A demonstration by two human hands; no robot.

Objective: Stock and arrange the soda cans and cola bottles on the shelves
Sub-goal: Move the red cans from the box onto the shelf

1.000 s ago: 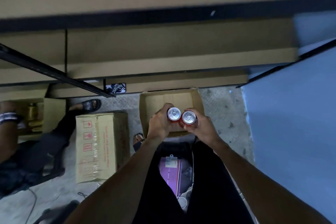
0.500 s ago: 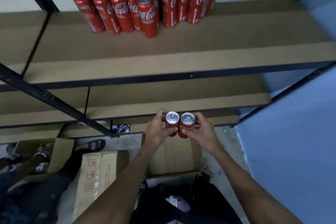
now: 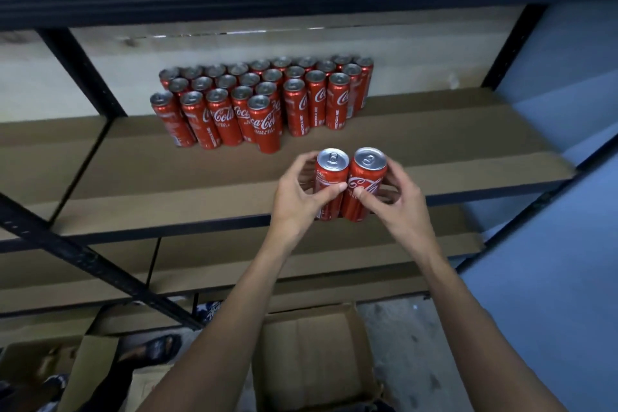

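Head view: mid-frame, the left grip (image 3: 298, 201) curls round one red can (image 3: 331, 185), the right grip (image 3: 403, 202) round a second can (image 3: 365, 185), touching, at the shelf (image 3: 444, 147) front edge. Placement seems underway; next they need setting beside the stocked cans (image 3: 264, 104) above.

Dim, soft, slightly blurred view; wide-angle bending at edges; faint glare on can tops (image 3: 272, 77).

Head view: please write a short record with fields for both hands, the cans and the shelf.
left hand: grips the left can, upright
right hand: grips the right can, upright, touching the left can
shelf: brown board, held cans at its front edge
stocked cans: red Coca-Cola cans in rows at the back
cardboard box: open, on the floor below
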